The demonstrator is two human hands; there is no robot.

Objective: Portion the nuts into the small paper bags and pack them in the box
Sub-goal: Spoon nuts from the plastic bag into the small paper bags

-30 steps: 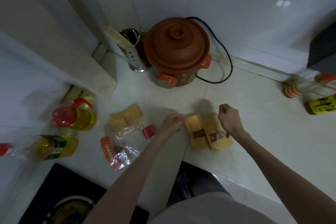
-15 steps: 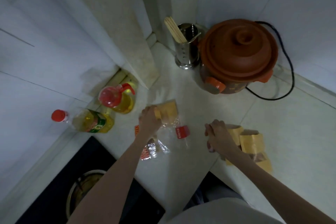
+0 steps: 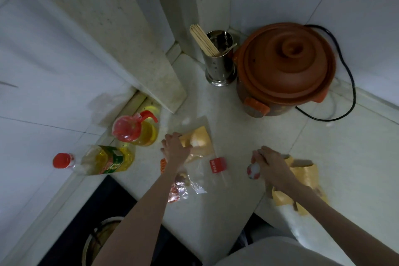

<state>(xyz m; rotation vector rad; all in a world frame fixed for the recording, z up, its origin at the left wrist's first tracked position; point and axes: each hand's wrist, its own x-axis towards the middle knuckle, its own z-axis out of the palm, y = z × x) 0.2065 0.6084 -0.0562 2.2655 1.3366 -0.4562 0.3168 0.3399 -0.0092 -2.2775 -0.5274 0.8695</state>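
Left grip (image 3: pixel 176 150) on the flat paper bags (image 3: pixel 199 143) (in clear plastic), right grip (image 3: pixel 272 165) around a small blurred packet (image 3: pixel 253 171).

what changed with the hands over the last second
The left hand left the filled paper bags and reached left to grip the pack of empty paper bags. The right hand let go of the bags and now holds a small red-and-white wrapper. The bags and the clay cooker stayed put.

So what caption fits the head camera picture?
Left hand reaches the stacked paper bags; right hand holds a small packet.
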